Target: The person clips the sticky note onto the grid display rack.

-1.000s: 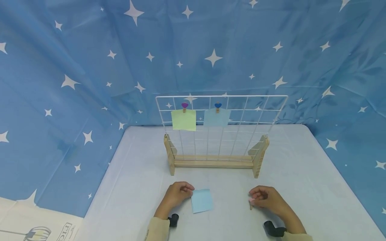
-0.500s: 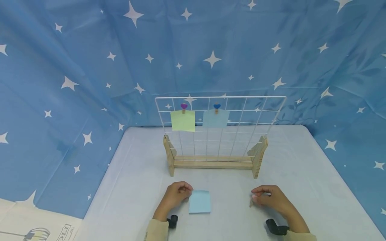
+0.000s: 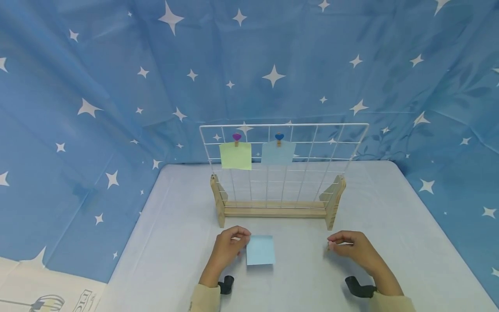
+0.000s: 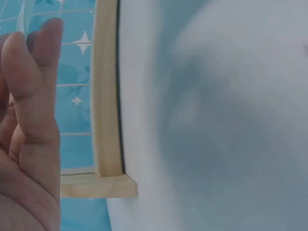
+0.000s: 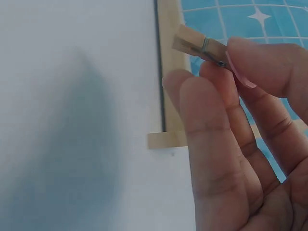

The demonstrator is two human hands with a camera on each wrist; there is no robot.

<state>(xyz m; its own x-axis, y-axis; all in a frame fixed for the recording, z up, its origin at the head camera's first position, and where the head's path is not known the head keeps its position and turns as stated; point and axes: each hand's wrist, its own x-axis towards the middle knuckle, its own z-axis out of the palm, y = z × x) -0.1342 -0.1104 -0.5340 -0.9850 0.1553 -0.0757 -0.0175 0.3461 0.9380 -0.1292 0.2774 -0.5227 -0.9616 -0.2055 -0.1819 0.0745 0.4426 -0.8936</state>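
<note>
A square light-blue sticky note (image 3: 260, 250) hangs from my left hand (image 3: 231, 248), its upper left corner pinched between thumb and finger, with a shadow under it on the table. Only a sliver of the sticky note (image 4: 23, 19) shows in the left wrist view, at the tips of my left hand (image 4: 36, 106). My right hand (image 3: 358, 251) pinches a small wooden clothespin (image 5: 199, 45) with a pink piece at its end, by thumb and fingers. In the right wrist view the clothespin's jaw end points away from my right hand (image 5: 240, 125).
Behind the hands stands a white wire grid (image 3: 300, 173) in a wooden stand (image 3: 273, 212). A yellow-green note (image 3: 235, 156) and a blue note (image 3: 278, 152) hang on it from a purple heart clip (image 3: 236, 137) and a blue heart clip (image 3: 279, 136). A white cloth covers the table (image 3: 175, 208).
Both hands have moved up and forward, toward the wire grid. The sticky note has risen with the left hand, and the clothespin has gone with the right.
</note>
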